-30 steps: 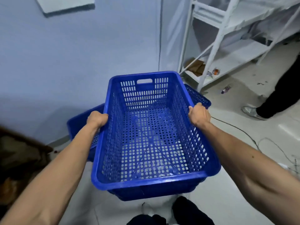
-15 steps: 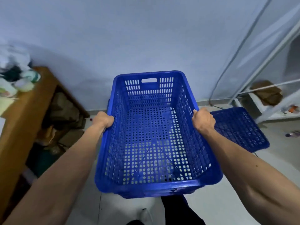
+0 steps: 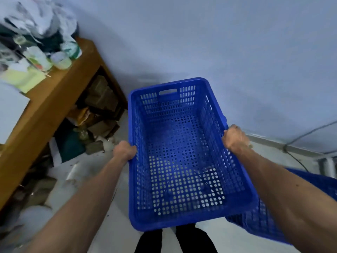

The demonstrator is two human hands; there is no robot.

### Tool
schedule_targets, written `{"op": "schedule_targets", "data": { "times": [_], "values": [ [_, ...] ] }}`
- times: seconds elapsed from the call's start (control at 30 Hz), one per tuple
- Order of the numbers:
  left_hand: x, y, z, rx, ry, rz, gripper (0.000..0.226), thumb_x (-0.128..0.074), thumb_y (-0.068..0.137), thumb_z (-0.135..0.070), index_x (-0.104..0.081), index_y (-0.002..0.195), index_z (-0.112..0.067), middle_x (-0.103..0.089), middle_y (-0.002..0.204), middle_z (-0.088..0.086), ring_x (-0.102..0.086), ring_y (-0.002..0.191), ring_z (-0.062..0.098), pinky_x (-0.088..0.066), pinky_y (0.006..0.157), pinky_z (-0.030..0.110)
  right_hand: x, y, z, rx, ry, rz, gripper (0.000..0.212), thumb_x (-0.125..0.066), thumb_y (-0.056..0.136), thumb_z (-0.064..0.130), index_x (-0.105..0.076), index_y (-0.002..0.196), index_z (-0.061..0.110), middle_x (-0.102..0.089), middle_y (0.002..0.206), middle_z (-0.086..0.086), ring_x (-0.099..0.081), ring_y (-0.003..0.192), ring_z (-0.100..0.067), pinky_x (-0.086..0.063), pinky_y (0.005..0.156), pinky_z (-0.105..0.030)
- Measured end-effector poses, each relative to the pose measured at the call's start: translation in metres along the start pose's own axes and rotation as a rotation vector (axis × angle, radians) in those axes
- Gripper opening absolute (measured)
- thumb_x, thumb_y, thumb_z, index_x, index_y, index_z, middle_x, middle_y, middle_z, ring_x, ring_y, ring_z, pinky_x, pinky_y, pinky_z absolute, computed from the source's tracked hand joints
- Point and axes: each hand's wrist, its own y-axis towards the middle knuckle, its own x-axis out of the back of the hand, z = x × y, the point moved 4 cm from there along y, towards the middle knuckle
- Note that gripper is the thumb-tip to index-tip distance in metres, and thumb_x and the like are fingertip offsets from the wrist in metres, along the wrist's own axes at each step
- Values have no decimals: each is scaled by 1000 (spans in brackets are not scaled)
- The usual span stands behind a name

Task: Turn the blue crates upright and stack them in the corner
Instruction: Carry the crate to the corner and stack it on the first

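Curled fingers of the left hand [image 3: 125,150] and right hand [image 3: 235,137] grip the long rims of an upright blue crate [image 3: 175,161], held above the floor [image 3: 116,225] near the far wall [image 3: 218,42]. Left stands one wooden table [image 3: 54,106], cartons [image 3: 102,99] crammed beneath. Two crates show: the second crate [image 3: 264,225] lies near right, partly behind the right forearm [image 3: 291,198]

Left hand [image 3: 125,150] and right hand [image 3: 235,136] grip an upright blue crate [image 3: 182,157].

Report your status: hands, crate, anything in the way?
Holding crate by side rims: left hand, right hand. Upright, off the floor. A second crate at right, table at left.
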Motion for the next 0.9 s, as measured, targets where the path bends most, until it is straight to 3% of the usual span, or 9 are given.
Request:
{"op": "schedule_targets", "data": {
  "times": [0.27, 0.43, 0.5, 0.6, 0.7, 0.8, 0.9],
  "values": [
    [-44, 62, 16, 91, -264, 31, 27, -58, 94, -25, -55, 76, -5, -64, 93, 14, -63, 88, 32, -55, 79, 40, -27, 83, 54, 2, -100, 87, 51, -54, 96, 22, -40, 139, -4, -46, 134, -20, -55, 119, -40, -46, 97, -44],
    [-70, 78, 14, 83, -410, 92, 24, -54, 98, -24, -63, 92, -2, -66, 93, 12, -63, 86, 30, -50, 74, 38, -47, 121, 63, -23, -104, 89, 54, -57, 96, 22, -40, 139, -4, -41, 138, -22, -50, 122, -44, -43, 100, -46],
    [-80, 80, 11, 63, -478, 118, 23, -51, 101, -22, -62, 89, -5, -67, 88, 9, -62, 75, 23, -50, 65, 32, -51, 135, 63, -6, -98, 95, 48, -58, 95, 20, -44, 135, -3, -40, 135, -22, -51, 118, -46, -45, 98, -48],
    [-95, 86, 4, 50, -561, 99, 28, -49, 103, -22, -47, 76, -15, -52, 68, 0, -48, 56, 11, -36, 47, 22, -57, 161, 63, 22, -87, 94, 44, -56, 94, 17, -47, 132, -2, -40, 129, -22, -54, 108, -45, -49, 94, -51],
    [-109, 88, -4, 59, -627, 82, 19, -50, 102, -25, -51, 89, -10, -58, 77, 5, -56, 62, 14, -41, 51, 24, -59, 181, 69, 22, -79, 89, 44, -54, 93, 15, -48, 134, 1, -40, 128, -20, -54, 106, -43, -50, 92, -50],
    [-124, 88, -5, 81, -656, 87, 19, -51, 102, -29, -56, 100, -10, -66, 90, 10, -66, 78, 22, -56, 66, 37, -61, 193, 66, 17, -66, 95, 45, -53, 92, 14, -48, 136, 5, -41, 126, -18, -53, 107, -42, -51, 92, -50],
    [-129, 91, -3, 76, -677, 94, 22, -51, 101, -32, -55, 100, -11, -65, 91, 9, -67, 82, 25, -58, 73, 44, -66, 197, 64, 52, -73, 69, 49, -54, 91, 17, -47, 139, 9, -43, 128, -17, -50, 113, -40, -49, 94, -51]
  ]
}}
